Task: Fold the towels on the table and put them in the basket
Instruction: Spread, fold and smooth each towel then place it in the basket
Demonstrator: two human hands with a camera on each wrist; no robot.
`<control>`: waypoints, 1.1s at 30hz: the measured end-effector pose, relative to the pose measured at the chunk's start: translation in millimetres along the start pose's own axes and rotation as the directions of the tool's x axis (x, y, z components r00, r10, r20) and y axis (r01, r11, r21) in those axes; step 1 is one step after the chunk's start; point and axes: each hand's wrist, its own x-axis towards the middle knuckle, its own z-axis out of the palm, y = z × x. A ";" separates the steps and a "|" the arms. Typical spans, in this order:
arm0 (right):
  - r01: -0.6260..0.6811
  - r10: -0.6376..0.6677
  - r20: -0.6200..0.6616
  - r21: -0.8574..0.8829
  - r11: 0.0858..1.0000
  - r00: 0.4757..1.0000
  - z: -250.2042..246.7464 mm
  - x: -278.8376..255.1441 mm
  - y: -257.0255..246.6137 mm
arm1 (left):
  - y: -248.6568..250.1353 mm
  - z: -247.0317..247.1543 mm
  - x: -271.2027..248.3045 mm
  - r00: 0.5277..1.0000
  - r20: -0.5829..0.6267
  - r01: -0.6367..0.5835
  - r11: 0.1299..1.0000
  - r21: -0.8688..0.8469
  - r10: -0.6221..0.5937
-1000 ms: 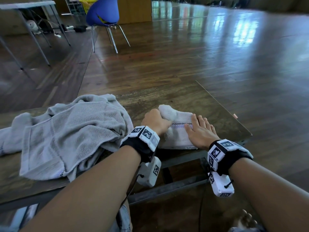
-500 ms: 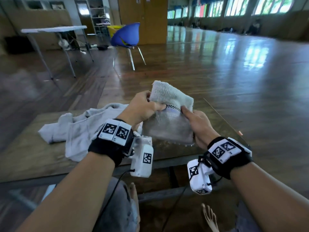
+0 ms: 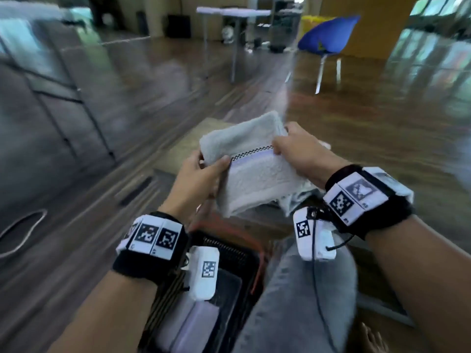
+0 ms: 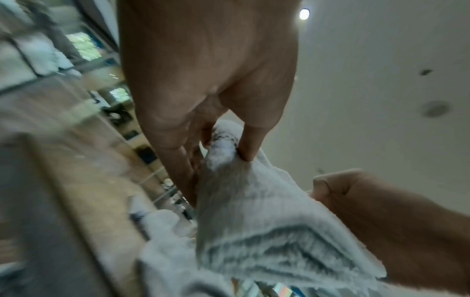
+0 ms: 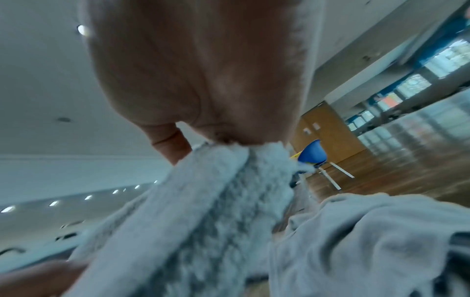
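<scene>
A folded white towel (image 3: 251, 165) with a checkered stripe is held up in the air between both hands. My left hand (image 3: 204, 171) pinches its left edge, thumb on top (image 4: 250, 144). My right hand (image 3: 290, 146) grips its right edge. In the left wrist view the folded towel (image 4: 254, 201) hangs from the fingers; in the right wrist view the same towel (image 5: 203, 201) runs down from the palm. Below my forearms sits a dark basket (image 3: 229, 248) with an orange rim, holding a folded pale towel (image 3: 193, 324). A crumpled grey towel (image 5: 368, 241) lies on the table.
The wooden table's corner (image 3: 183, 146) shows behind the held towel. A grey-trousered knee (image 3: 293, 289) is beside the basket. A blue chair (image 3: 328, 39) and a white table (image 3: 234, 12) stand farther off on the wooden floor.
The folded towel was lifted off the table by both hands and carried leftward; the view swung left and down, so the basket now shows below the hands.
</scene>
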 end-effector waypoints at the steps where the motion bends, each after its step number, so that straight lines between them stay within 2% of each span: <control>1: -0.009 0.014 0.077 -0.056 0.998 0.997 21.7 4.8 -6.1 | -15.6 -17.9 -5.7 0.998 -0.040 0.050 0.997 -0.051 -0.052; 4: -0.025 0.073 0.275 -0.173 0.985 0.959 90.1 15.5 -12.0 | -70.2 -63.1 -19.9 0.959 -0.192 0.189 0.975 -0.115 -0.209; 7: 0.018 0.116 0.411 -0.308 0.951 0.904 156.2 24.6 3.0 | -137.5 -94.3 -33.6 0.902 -0.274 0.301 0.940 -0.159 -0.335; 11: -0.052 0.270 0.516 -0.398 0.916 0.813 230.0 30.1 49.7 | -221.8 -108.7 -52.1 0.777 -0.360 0.493 0.855 -0.161 -0.516; 14: -0.037 0.387 0.578 -0.524 0.851 0.719 268.5 35.3 90.6 | -270.8 -102.3 -60.5 0.707 -0.304 0.629 0.764 -0.143 -0.639; 19: 0.030 0.453 0.605 -0.620 0.784 0.655 308.2 41.7 145.6 | -323.7 -75.8 -55.0 0.576 -0.240 0.779 0.613 -0.130 -0.782; 22: -0.043 0.489 0.584 -0.613 0.789 0.648 320.5 42.7 174.5 | -344.8 -63.0 -44.2 0.506 -0.195 0.832 0.535 -0.145 -0.840; 25: -0.091 0.469 0.585 -0.558 0.825 0.662 324.9 46.7 197.4 | -365.0 -57.3 -28.3 0.461 -0.198 0.857 0.492 -0.153 -0.865; 28: -0.125 0.427 0.615 -0.471 0.873 0.664 329.2 49.9 213.3 | -383.8 -59.9 -12.2 0.435 -0.222 0.869 0.471 -0.151 -0.873; 31: -0.144 0.404 0.635 -0.421 0.896 0.658 334.5 48.5 223.8 | -394.4 -65.3 -2.4 0.350 -0.235 0.895 0.398 -0.202 -0.907; 33: -0.152 0.415 0.641 -0.424 0.893 0.646 337.3 45.6 230.3 | -397.8 -67.6 -0.1 0.324 -0.236 0.905 0.373 -0.204 -0.916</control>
